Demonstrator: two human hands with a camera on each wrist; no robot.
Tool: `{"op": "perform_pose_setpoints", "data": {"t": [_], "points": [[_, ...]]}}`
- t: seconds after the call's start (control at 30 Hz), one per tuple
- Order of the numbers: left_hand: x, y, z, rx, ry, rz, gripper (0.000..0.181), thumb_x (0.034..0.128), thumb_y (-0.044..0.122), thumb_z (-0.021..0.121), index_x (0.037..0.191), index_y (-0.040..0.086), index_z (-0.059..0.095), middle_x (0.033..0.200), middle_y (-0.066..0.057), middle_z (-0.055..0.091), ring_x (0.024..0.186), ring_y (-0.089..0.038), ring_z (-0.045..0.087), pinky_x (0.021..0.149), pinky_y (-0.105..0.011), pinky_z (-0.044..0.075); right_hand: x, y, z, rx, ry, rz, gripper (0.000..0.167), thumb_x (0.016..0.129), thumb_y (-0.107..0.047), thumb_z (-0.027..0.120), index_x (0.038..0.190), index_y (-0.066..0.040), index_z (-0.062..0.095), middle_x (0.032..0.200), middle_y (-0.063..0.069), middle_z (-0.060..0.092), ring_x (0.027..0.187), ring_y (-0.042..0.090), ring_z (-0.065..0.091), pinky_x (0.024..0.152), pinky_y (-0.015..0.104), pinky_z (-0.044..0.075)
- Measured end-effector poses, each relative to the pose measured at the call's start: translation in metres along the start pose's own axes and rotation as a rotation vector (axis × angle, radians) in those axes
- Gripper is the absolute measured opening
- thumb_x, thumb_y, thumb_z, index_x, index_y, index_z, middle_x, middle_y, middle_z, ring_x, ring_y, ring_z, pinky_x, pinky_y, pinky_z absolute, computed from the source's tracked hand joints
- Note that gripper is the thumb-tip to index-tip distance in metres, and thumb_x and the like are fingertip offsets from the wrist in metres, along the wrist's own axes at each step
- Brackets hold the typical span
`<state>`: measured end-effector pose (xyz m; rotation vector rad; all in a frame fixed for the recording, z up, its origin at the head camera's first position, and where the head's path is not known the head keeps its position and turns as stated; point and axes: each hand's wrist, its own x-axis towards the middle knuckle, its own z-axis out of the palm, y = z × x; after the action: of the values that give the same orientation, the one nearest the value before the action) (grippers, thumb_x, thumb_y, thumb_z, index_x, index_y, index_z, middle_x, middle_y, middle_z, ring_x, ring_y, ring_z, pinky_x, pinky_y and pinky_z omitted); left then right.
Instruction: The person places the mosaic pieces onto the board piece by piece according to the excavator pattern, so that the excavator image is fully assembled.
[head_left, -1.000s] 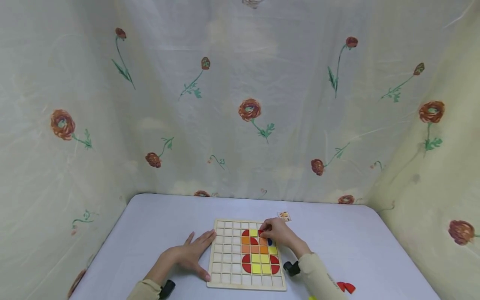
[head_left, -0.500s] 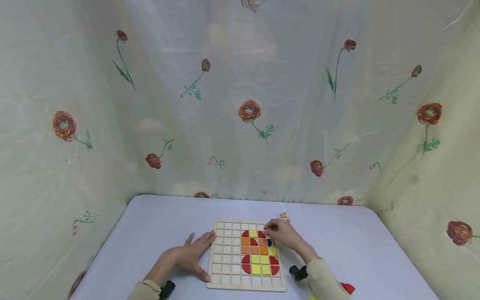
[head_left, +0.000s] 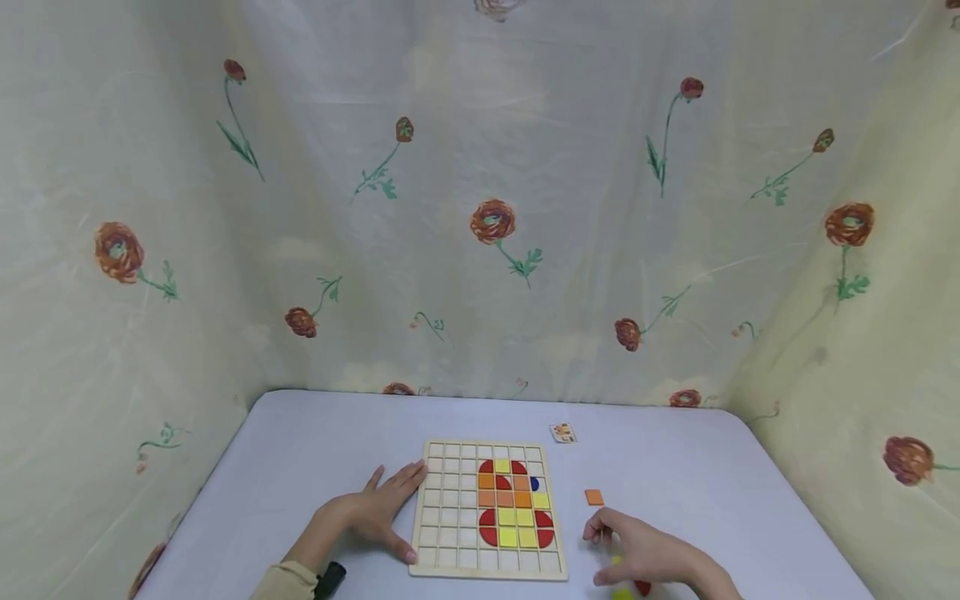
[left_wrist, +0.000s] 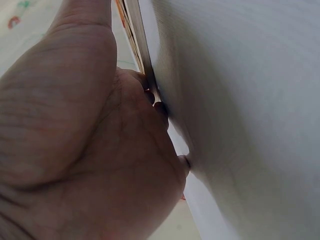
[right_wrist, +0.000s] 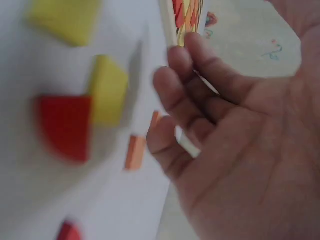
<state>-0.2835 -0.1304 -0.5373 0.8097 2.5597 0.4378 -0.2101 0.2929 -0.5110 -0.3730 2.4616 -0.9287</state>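
A wooden grid board (head_left: 446,537) lies on the table, its right half partly filled with red, yellow, orange and blue tiles. My left hand (head_left: 371,510) rests along the board's left edge, fingers spread, the thumb at the near left corner. My right hand (head_left: 645,550) hovers right of the board with loosely bent fingers and holds nothing. Below it in the right wrist view lie a red quarter-circle tile (right_wrist: 67,127), a yellow tile (right_wrist: 109,90) and another yellow tile (right_wrist: 65,20). An orange square tile (head_left: 594,497) lies just beyond that hand.
A small picture card (head_left: 563,432) lies beyond the board's far right corner. Another red tile (right_wrist: 69,231) sits at the bottom of the right wrist view. A flowered curtain (head_left: 487,292) hangs behind the white table (head_left: 315,442).
My right hand has left the board's upper right part and moved right and nearer, over the loose tiles. The orange square tile now shows. The left hand stays at the board's edge.
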Motion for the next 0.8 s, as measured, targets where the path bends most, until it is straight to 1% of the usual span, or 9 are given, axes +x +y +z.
{"op": "perform_pose_setpoints", "data": {"t": [0.1, 0.2, 0.27, 0.37, 0.43, 0.5, 0.6, 0.73, 0.8], "points": [[-0.001, 0.001, 0.000, 0.002, 0.005, 0.003, 0.124, 0.0655, 0.065, 0.077, 0.155, 0.009, 0.012, 0.164, -0.009, 0.007, 0.151, -0.027, 0.007, 0.119, -0.061, -0.001, -0.020, 0.012, 0.006, 0.017, -0.031, 0.058, 0.046, 0.076, -0.029, 0.082, 0.110, -0.013, 0.055, 0.106, 0.001, 0.056, 0.095, 0.021, 0.049, 0.082, 0.032, 0.046], [-0.002, 0.001, 0.000, 0.000, 0.010, 0.006, 0.125, 0.0656, 0.065, 0.077, 0.155, 0.008, 0.012, 0.164, -0.009, 0.007, 0.151, -0.028, 0.008, 0.118, -0.061, -0.001, -0.032, 0.020, 0.009, 0.028, -0.042, 0.095, 0.049, 0.075, -0.035, 0.082, 0.111, -0.014, 0.056, 0.107, 0.001, 0.056, 0.095, 0.022, 0.049, 0.083, 0.036, 0.048], [-0.002, 0.000, 0.000, -0.004, 0.011, 0.006, 0.125, 0.0653, 0.065, 0.077, 0.155, 0.008, 0.011, 0.164, -0.009, 0.007, 0.151, -0.028, 0.007, 0.118, -0.061, -0.002, -0.035, 0.023, 0.009, 0.029, -0.043, 0.081, 0.049, 0.075, -0.038, 0.082, 0.110, -0.014, 0.057, 0.107, 0.002, 0.057, 0.095, 0.022, 0.049, 0.083, 0.035, 0.049], [-0.003, -0.001, -0.001, -0.011, 0.007, 0.001, 0.126, 0.0643, 0.067, 0.076, 0.155, 0.009, 0.011, 0.164, -0.009, 0.006, 0.151, -0.027, 0.006, 0.119, -0.061, -0.003, -0.034, 0.024, 0.009, 0.051, -0.053, 0.058, 0.041, 0.078, -0.035, 0.080, 0.106, -0.013, 0.060, 0.103, 0.001, 0.056, 0.092, 0.020, 0.050, 0.080, 0.030, 0.049], [-0.002, -0.002, -0.001, -0.013, 0.000, -0.003, 0.127, 0.0637, 0.068, 0.076, 0.156, 0.009, 0.011, 0.164, -0.009, 0.005, 0.151, -0.028, 0.005, 0.118, -0.061, -0.004, -0.032, 0.024, 0.010, 0.054, -0.054, 0.023, 0.030, 0.082, -0.028, 0.077, 0.102, -0.011, 0.063, 0.098, 0.001, 0.057, 0.087, 0.018, 0.051, 0.074, 0.025, 0.048], [-0.001, -0.002, 0.000, -0.009, -0.004, -0.008, 0.128, 0.0631, 0.069, 0.075, 0.156, 0.010, 0.011, 0.164, -0.008, 0.005, 0.151, -0.027, 0.005, 0.119, -0.060, -0.004, -0.030, 0.023, 0.012, 0.047, -0.050, 0.007, 0.023, 0.084, -0.022, 0.075, 0.099, -0.010, 0.064, 0.094, 0.001, 0.057, 0.083, 0.016, 0.051, 0.070, 0.023, 0.047], [-0.001, -0.001, 0.000, -0.004, -0.002, -0.010, 0.127, 0.0635, 0.069, 0.075, 0.156, 0.010, 0.011, 0.164, -0.008, 0.005, 0.151, -0.027, 0.006, 0.119, -0.060, -0.003, -0.028, 0.019, 0.017, 0.036, -0.015, 0.033, 0.018, 0.083, -0.015, 0.074, 0.097, -0.010, 0.063, 0.086, 0.001, 0.056, 0.077, 0.016, 0.050, 0.064, 0.022, 0.044], [-0.002, 0.001, 0.000, 0.002, 0.007, -0.005, 0.126, 0.0648, 0.066, 0.077, 0.155, 0.009, 0.011, 0.164, -0.009, 0.007, 0.151, -0.027, 0.008, 0.119, -0.061, -0.001, -0.021, 0.010, 0.024, 0.026, 0.058, 0.108, 0.023, 0.080, -0.016, 0.076, 0.096, -0.009, 0.060, 0.081, 0.002, 0.055, 0.076, 0.017, 0.049, 0.060, 0.023, 0.041], [-0.002, 0.002, 0.000, 0.005, 0.008, -0.001, 0.125, 0.0652, 0.065, 0.077, 0.155, 0.008, 0.012, 0.164, -0.009, 0.007, 0.151, -0.027, 0.008, 0.118, -0.061, -0.001, -0.015, 0.006, 0.027, 0.014, 0.089, 0.104, 0.024, 0.080, -0.015, 0.076, 0.096, -0.010, 0.059, 0.082, 0.001, 0.054, 0.076, 0.017, 0.049, 0.061, 0.023, 0.040]]}}
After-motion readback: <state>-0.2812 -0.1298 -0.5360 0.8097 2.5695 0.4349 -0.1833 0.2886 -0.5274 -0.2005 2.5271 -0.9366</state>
